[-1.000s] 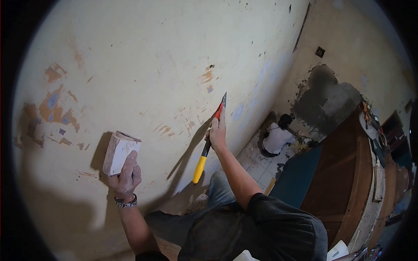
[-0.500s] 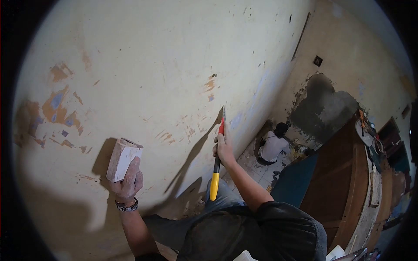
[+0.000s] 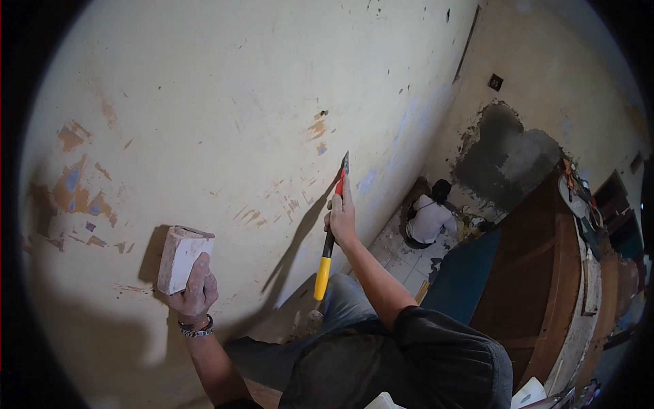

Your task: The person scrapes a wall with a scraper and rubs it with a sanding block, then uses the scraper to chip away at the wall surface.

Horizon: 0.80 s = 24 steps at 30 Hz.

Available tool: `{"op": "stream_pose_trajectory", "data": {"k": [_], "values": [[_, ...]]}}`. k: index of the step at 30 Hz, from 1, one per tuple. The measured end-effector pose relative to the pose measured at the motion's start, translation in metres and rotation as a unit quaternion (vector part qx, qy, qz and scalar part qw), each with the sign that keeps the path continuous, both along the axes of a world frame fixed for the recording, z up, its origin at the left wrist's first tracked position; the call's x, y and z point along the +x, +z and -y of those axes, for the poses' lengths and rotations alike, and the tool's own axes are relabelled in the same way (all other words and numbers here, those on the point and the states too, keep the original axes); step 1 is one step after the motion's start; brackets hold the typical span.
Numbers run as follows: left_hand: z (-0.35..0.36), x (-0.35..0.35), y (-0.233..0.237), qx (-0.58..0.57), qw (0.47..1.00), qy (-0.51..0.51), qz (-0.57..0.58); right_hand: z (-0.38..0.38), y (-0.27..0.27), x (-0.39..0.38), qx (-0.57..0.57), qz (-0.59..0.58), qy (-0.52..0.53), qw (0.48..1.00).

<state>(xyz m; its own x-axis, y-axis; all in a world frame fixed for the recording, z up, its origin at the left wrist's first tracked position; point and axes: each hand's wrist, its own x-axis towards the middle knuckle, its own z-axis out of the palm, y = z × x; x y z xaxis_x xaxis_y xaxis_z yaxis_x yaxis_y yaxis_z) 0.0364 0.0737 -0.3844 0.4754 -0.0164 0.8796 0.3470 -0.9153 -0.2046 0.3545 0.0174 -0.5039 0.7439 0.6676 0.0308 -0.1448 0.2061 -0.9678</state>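
Standing close to the scuffed wall, I hold things in both hands. My left hand is closed around the lower part of a white rectangular block with dusty, brownish sides. It is held upright, close to the wall at lower left. My right hand grips a long scraper with a red neck, black grip and yellow handle end. The scraper's thin metal tip points up, near the wall's scraped streaks, and its shadow falls to the left.
Chipped orange and bluish patches mark the wall at left. A person crouches on the tiled floor near the corner, by a grey plaster patch. Large brown wooden furniture with a blue-green panel stands at my right.
The scraper's tip has risen slightly against the wall, and its yellow end has swung left. My view has turned a little. Both hands keep their holds.
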Motion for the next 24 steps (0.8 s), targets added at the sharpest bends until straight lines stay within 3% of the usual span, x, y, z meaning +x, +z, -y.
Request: {"op": "stream_pose_trajectory", "data": {"k": [6, 12, 14, 18, 24], "values": [[0.0, -0.001, 0.0, 0.021, 1.0, 0.021, 0.005, 0.002, 0.009, 0.003, 0.004, -0.013, 0.011, 1.0], [-0.002, -0.003, -0.005, -0.029, 1.0, 0.001, 0.008, 0.004, 0.005, 0.0, 0.001, 0.002, 0.02, 1.0], [0.0, -0.002, -0.003, 0.01, 0.999, 0.033, 0.004, -0.003, 0.008, 0.007, 0.003, -0.013, -0.006, 1.0], [-0.001, -0.001, 0.0, 0.004, 1.0, 0.024, 0.002, 0.001, -0.003, -0.009, 0.008, 0.031, 0.014, 0.999], [0.0, -0.003, -0.002, 0.005, 1.0, 0.028, 0.003, -0.013, -0.031, 0.072, 0.034, -0.149, -0.052, 0.987]]}}
